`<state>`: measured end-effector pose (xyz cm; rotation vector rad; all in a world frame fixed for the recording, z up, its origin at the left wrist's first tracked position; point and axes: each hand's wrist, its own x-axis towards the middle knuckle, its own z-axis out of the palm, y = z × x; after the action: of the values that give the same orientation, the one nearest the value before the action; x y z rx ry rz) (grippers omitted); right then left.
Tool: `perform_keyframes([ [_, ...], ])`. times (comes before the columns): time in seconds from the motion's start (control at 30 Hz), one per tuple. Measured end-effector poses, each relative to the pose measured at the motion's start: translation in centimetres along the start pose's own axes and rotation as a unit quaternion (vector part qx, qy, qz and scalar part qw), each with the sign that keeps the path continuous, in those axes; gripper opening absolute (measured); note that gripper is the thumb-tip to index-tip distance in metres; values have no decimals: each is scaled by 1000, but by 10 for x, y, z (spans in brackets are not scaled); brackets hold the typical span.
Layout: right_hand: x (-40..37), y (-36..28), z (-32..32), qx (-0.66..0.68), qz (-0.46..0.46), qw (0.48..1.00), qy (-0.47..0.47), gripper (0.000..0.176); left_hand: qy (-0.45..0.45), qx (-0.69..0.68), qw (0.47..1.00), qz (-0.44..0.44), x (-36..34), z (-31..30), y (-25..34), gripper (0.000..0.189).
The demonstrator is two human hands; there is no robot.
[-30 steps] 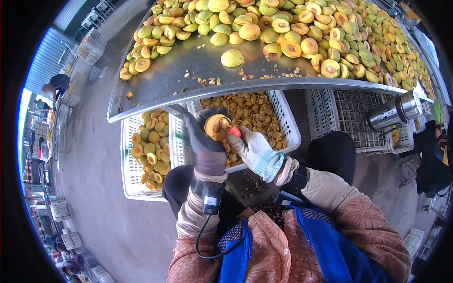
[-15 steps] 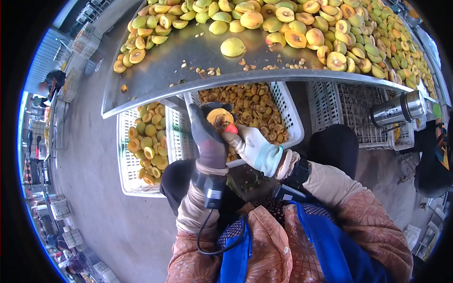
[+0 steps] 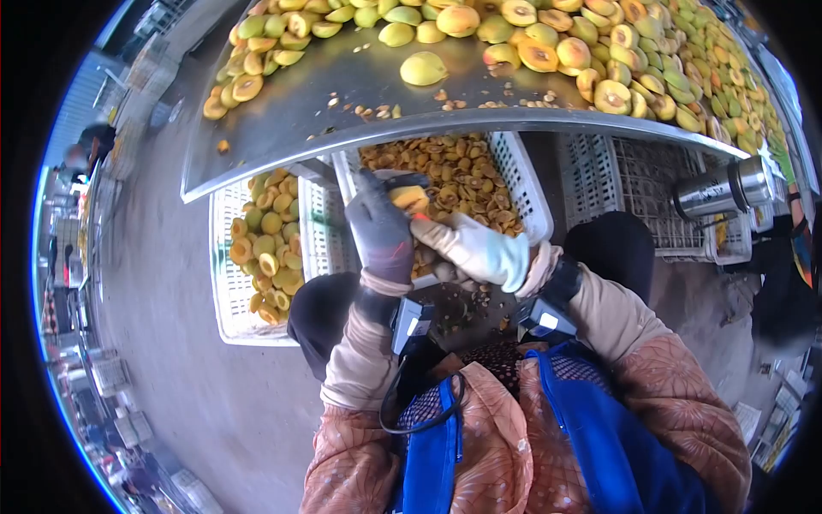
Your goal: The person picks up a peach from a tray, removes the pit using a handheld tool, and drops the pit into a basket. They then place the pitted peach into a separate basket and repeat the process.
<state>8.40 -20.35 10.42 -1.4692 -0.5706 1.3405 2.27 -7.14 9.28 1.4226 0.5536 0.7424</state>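
Note:
Between my hands, over a white crate (image 3: pixel 531 193) of brown-orange pieces, is a yellow-orange fruit half (image 3: pixel 410 200). My left hand (image 3: pixel 379 224), in a dark grey glove, is closed around it. My right hand (image 3: pixel 479 248), in a white glove with brownish fingertips, is closed just beside the fruit on a small tool with a red part (image 3: pixel 419 217); the rest of the tool is hidden by the fingers. Part of the fruit is covered by the left glove.
A metal table (image 3: pixel 300 107) holds many cut fruits (image 3: pixel 612 96) and small scraps. Below its left side is a white crate (image 3: pixel 220 283) of fruit halves. At right are empty-looking crates (image 3: pixel 591 176), a steel flask (image 3: pixel 723 190) and another person's dark-clothed leg (image 3: pixel 783 295).
Both hands have turned, so the fruit's cut face shows less and the red part is more covered. My right hand and wrist have shifted slightly right. The view has moved a little.

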Motion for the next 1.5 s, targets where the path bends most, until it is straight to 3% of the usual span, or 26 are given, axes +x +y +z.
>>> perform_keyframes([
  [0.07,-7,-3,-4,136,66,984,-91,58,-33,-101,994,-26,1,5,5,61],
  [0.1,-8,-3,-5,231,96,956,-151,58,-66,-206,969,-122,7,3,1,65],
  [0.23,-13,-1,-1,300,63,931,-197,50,-129,-273,943,-140,4,3,6,67],
  [0.3,-17,-6,8,219,-33,964,-146,51,-41,-349,917,-185,0,2,20,48],
  [0.33,-18,-4,10,235,-44,961,-143,52,-112,-425,892,-108,7,-16,-8,47],
  [0.4,-12,5,9,251,-61,955,-143,53,3,-507,854,-115,7,-68,-22,58],
  [0.43,-8,9,6,322,1,942,-98,51,40,-674,729,-115,5,-73,7,66],
  [0.47,-5,10,3,391,60,917,-52,50,49,-750,654,-85,6,-92,10,67],
  [0.53,-12,8,4,360,60,931,2,47,71,-719,684,-103,16,-105,19,73],
  [0.63,-25,-6,1,275,4,960,55,49,31,-359,927,-101,55,-67,32,55],
  [0.7,-20,-1,-8,269,-29,959,87,48,-38,-88,993,-67,105,-27,41,47],
  [0.77,-17,0,-19,265,-37,958,103,53,-105,136,985,-28,138,26,53,42],
  [0.83,-15,-2,-28,262,-45,957,117,58,-192,416,864,210,203,44,6,53],
  [0.87,-14,-2,-31,276,-41,953,117,57,-198,414,862,213,212,56,0,53],
  [0.93,-14,-4,-36,295,-27,946,129,53,-303,562,734,231,218,77,-5,63],
  [1.03,-12,-6,-41,327,-24,929,172,49,-302,629,693,184,210,84,4,71],
  [1.1,-16,-7,-42,341,-33,922,178,49,-324,589,718,180,194,75,20,62],
  [1.13,-22,-11,-43,316,-45,928,190,50,-342,413,841,66,183,68,28,56],
  [1.17,-25,-12,-43,290,-57,934,201,50,-339,213,915,-51,170,59,35,51],
  [1.23,-20,1,-40,226,-142,942,204,52,-358,-129,904,-193,135,29,41,47],
  [1.33,-23,-2,-27,100,-215,950,202,50,-254,137,954,79,63,11,41,44],
  [1.37,-22,3,-23,98,-210,953,194,50,-232,-60,966,-102,50,6,35,59],
  [1.4,-22,4,-21,24,-208,959,191,49,-134,-261,920,-260,38,1,28,75],
  [1.43,-24,4,-16,-49,-205,959,189,50,-172,-306,906,-235,28,-12,8,67],
  [1.47,-28,1,-9,-57,-229,951,200,47,-186,76,979,30,21,-25,-14,62],
  [1.5,-28,4,-5,-59,-223,952,199,47,-195,187,955,121,16,-29,-26,58],
])
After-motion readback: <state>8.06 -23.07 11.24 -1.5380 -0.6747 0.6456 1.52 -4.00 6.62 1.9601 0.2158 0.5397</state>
